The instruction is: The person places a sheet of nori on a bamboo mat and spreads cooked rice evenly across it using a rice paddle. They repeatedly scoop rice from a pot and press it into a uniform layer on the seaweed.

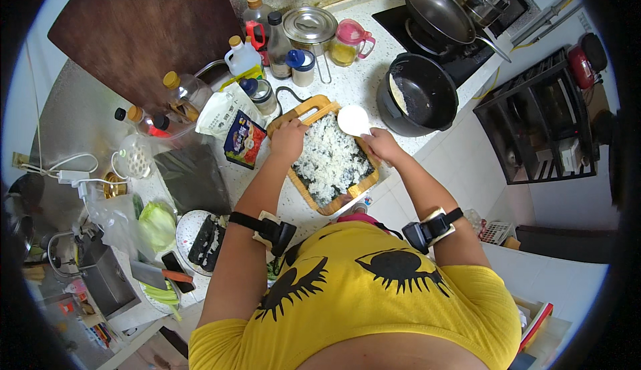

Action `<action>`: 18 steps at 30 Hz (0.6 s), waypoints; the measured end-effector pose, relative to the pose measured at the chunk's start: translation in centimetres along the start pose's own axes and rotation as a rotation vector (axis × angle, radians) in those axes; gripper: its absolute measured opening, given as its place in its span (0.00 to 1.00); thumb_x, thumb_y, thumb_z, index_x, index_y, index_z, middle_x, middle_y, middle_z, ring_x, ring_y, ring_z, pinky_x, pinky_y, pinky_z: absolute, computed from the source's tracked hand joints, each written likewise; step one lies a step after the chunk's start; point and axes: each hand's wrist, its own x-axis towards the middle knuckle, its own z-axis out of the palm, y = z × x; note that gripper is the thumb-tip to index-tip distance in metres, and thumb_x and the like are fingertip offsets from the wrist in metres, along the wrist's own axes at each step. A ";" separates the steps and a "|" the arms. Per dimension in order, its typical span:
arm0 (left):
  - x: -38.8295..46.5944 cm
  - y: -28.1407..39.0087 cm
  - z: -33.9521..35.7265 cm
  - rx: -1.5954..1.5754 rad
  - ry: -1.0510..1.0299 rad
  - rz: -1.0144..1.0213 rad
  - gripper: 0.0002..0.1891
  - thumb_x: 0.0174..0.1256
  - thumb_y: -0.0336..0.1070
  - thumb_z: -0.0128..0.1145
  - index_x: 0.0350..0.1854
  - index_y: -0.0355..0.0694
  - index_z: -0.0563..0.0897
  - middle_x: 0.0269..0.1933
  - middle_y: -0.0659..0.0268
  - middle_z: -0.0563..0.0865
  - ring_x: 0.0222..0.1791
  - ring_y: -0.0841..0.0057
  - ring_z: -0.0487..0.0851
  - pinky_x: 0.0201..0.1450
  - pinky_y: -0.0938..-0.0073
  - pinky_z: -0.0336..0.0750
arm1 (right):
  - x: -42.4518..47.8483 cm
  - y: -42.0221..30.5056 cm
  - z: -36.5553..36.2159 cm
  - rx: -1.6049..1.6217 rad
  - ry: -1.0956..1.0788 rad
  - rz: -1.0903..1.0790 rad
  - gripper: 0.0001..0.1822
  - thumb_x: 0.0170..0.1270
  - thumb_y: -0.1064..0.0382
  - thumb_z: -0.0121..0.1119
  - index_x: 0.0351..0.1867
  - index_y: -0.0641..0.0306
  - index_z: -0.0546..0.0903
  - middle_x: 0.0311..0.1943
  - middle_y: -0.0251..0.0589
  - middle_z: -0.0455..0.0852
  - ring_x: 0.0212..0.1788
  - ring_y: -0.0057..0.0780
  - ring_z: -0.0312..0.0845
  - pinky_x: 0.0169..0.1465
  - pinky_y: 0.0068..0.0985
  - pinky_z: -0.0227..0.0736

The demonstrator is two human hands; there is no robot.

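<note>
White rice (328,157) lies spread over a dark nori sheet (361,165) on a bamboo mat, which rests on a wooden cutting board (328,209). My right hand (383,145) grips the handle of a white rice paddle (353,120), whose round blade is over the rice's upper right corner. My left hand (289,142) rests at the board's upper left edge, by the rice; its fingertips are partly hidden, and I cannot tell whether they press or hold the mat. Left of it lie a dark blue and red food packet (244,139) and a white pouch (228,111).
A black inner pot (418,94) with some rice stands right of the board, near the counter edge. Bottles and jars (279,44) line the back. At left are a plate of nori rolls (193,219), a cabbage (156,225) and a cleaver (148,274). A frying pan (440,12) sits on the stove.
</note>
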 end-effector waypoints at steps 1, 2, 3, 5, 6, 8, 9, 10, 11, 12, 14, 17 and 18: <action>-0.1 0.0 0.0 0.009 0.012 0.008 0.19 0.54 0.22 0.51 0.46 0.46 0.83 0.47 0.65 0.80 0.48 0.62 0.77 0.49 0.65 0.76 | 0.3 -0.4 0.4 -0.039 0.002 0.000 0.13 0.68 0.59 0.52 0.31 0.68 0.75 0.14 0.36 0.73 0.07 0.22 0.60 0.13 0.25 0.55; 0.0 0.0 0.0 -0.007 0.009 0.006 0.19 0.54 0.22 0.51 0.47 0.46 0.83 0.47 0.65 0.80 0.48 0.62 0.77 0.49 0.65 0.76 | 1.3 0.3 0.8 -0.068 -0.001 0.022 0.14 0.67 0.57 0.54 0.31 0.68 0.76 0.15 0.36 0.74 0.09 0.22 0.63 0.15 0.25 0.57; 0.0 -0.1 0.0 -0.007 0.013 0.009 0.19 0.54 0.22 0.51 0.47 0.46 0.83 0.47 0.65 0.80 0.48 0.62 0.77 0.50 0.65 0.75 | 2.4 1.7 1.4 -0.137 0.019 -0.018 0.14 0.67 0.57 0.54 0.31 0.68 0.76 0.15 0.37 0.74 0.11 0.23 0.65 0.16 0.26 0.59; -0.1 0.1 -0.1 -0.014 0.018 0.016 0.19 0.54 0.22 0.51 0.47 0.46 0.83 0.46 0.65 0.80 0.48 0.62 0.77 0.50 0.66 0.75 | 3.2 3.8 1.7 -0.291 0.071 -0.101 0.15 0.66 0.56 0.55 0.31 0.68 0.77 0.17 0.38 0.77 0.15 0.27 0.70 0.22 0.28 0.64; -0.1 0.0 -0.2 -0.014 0.032 0.016 0.19 0.54 0.22 0.51 0.47 0.46 0.83 0.46 0.65 0.80 0.48 0.62 0.77 0.50 0.66 0.75 | 3.2 4.3 1.9 -0.377 0.104 -0.147 0.15 0.65 0.55 0.56 0.31 0.68 0.78 0.19 0.39 0.78 0.19 0.29 0.73 0.25 0.30 0.68; -0.3 0.0 -0.2 -0.017 0.050 0.020 0.19 0.54 0.22 0.51 0.47 0.46 0.83 0.46 0.65 0.80 0.49 0.63 0.77 0.51 0.66 0.74 | 0.6 2.6 1.0 -0.363 0.028 -0.062 0.19 0.64 0.52 0.55 0.35 0.71 0.79 0.29 0.53 0.81 0.33 0.45 0.77 0.39 0.36 0.71; -0.3 0.1 -0.1 -0.011 0.051 0.019 0.17 0.56 0.23 0.51 0.46 0.47 0.84 0.47 0.66 0.80 0.49 0.64 0.77 0.50 0.66 0.75 | -0.5 2.0 0.6 -0.357 -0.003 -0.019 0.21 0.63 0.51 0.54 0.37 0.73 0.80 0.35 0.59 0.83 0.40 0.52 0.80 0.46 0.39 0.73; -0.2 0.1 -0.1 -0.004 0.050 0.022 0.16 0.58 0.25 0.50 0.46 0.47 0.84 0.47 0.66 0.80 0.49 0.65 0.77 0.50 0.66 0.75 | 0.0 3.8 0.6 -0.329 -0.006 -0.001 0.21 0.63 0.51 0.54 0.39 0.73 0.80 0.35 0.59 0.83 0.39 0.51 0.80 0.46 0.39 0.73; -0.1 0.1 0.0 0.003 0.049 0.024 0.15 0.60 0.27 0.50 0.45 0.48 0.84 0.47 0.67 0.80 0.50 0.66 0.77 0.49 0.66 0.75 | 0.1 5.7 0.2 -0.331 0.007 -0.006 0.21 0.63 0.51 0.54 0.39 0.73 0.80 0.34 0.58 0.83 0.38 0.51 0.81 0.45 0.39 0.73; -0.2 0.1 0.1 -0.004 0.057 0.028 0.15 0.60 0.27 0.50 0.45 0.48 0.84 0.47 0.67 0.80 0.49 0.66 0.77 0.49 0.66 0.75 | -0.4 6.2 0.1 -0.334 0.013 -0.015 0.21 0.63 0.50 0.54 0.38 0.72 0.80 0.33 0.58 0.83 0.37 0.50 0.81 0.44 0.39 0.73; -0.3 0.0 0.1 -0.017 0.073 0.033 0.14 0.60 0.27 0.50 0.45 0.48 0.84 0.47 0.67 0.80 0.49 0.66 0.77 0.49 0.66 0.75 | -1.0 7.0 -0.3 -0.331 0.013 0.011 0.21 0.63 0.51 0.54 0.38 0.71 0.80 0.30 0.56 0.83 0.35 0.50 0.81 0.43 0.39 0.73; -0.2 0.1 0.2 0.009 0.078 0.043 0.14 0.60 0.27 0.50 0.45 0.47 0.84 0.46 0.67 0.80 0.49 0.66 0.77 0.49 0.66 0.75 | -4.1 3.2 -1.1 -0.115 0.014 0.174 0.19 0.63 0.52 0.54 0.37 0.71 0.80 0.30 0.57 0.83 0.36 0.51 0.80 0.43 0.38 0.73; -0.1 0.3 0.0 0.006 0.056 0.029 0.14 0.60 0.27 0.50 0.45 0.47 0.84 0.46 0.68 0.80 0.49 0.66 0.77 0.49 0.66 0.75 | -4.0 3.5 -0.9 -0.094 0.049 0.132 0.18 0.63 0.53 0.55 0.36 0.71 0.80 0.30 0.58 0.83 0.36 0.52 0.80 0.42 0.39 0.72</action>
